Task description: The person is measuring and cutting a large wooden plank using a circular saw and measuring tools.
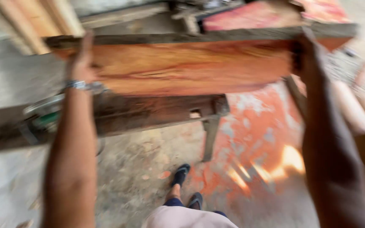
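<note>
I hold a wide reddish-orange wooden plank (186,65) up in front of me, level with my chest. My left hand (81,57) grips its left end, with a metal bracelet on the wrist. At the plank's right end, my right hand (307,55) clasps the edge. The plank hangs above a dark wooden workbench (148,112). The picture is blurred by motion.
A green and silver power tool (43,116) lies on the bench's left part. Pale timber pieces (34,21) lean at the top left. Rounded wooden posts (360,101) lie at the right. My feet in dark sandals (186,185) stand on a red-stained concrete floor.
</note>
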